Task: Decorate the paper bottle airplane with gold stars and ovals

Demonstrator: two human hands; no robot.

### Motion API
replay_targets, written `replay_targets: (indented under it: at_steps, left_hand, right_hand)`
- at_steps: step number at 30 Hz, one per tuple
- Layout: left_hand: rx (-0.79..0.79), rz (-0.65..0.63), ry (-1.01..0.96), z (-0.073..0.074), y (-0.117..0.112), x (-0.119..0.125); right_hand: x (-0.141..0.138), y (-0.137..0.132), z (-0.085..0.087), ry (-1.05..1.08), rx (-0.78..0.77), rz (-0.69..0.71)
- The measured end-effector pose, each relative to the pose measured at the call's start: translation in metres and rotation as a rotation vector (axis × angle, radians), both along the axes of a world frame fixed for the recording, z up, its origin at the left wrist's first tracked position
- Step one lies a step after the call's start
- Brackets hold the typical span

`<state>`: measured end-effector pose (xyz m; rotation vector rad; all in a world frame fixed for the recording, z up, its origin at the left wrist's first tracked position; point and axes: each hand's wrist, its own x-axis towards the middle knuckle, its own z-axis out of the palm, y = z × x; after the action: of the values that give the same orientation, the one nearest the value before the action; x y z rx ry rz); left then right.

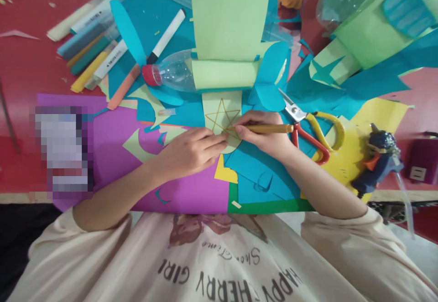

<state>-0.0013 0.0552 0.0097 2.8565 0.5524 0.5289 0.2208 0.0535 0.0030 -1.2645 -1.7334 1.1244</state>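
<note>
A brownish-yellow marker point(270, 129) is pinched in my right hand point(265, 133), its tip against a pale green paper strip point(212, 103). Brown lines form a star point(222, 112) on that strip. My left hand point(195, 149) lies palm down with fingers stretched over the strip's lower left edge. Just above, a clear plastic bottle point(176, 70) with a red cap lies on its side. Pale green paper point(226, 75) wraps its middle, and a wide green panel point(229, 14) extends upward. Blue paper petals point(270, 76) sit at its right end.
Scissors point(301, 115) with red and yellow handles lie by my right wrist, and a glue gun point(378, 160) sits farther right. Several markers point(92, 42) are at upper left. A phone point(63, 151) rests on purple paper point(116, 165). Another paper-covered bottle point(369, 42) is at upper right.
</note>
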Motion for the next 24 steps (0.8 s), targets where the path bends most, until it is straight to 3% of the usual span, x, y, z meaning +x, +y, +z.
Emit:
replay_targets:
  at_steps: [24]
  left_hand:
    - [-0.003, -0.015, 0.001, -0.0005, 0.0018, 0.0015]
  right_hand:
    - [-0.0027, 0.0014, 0.0022, -0.009, -0.028, 0.011]
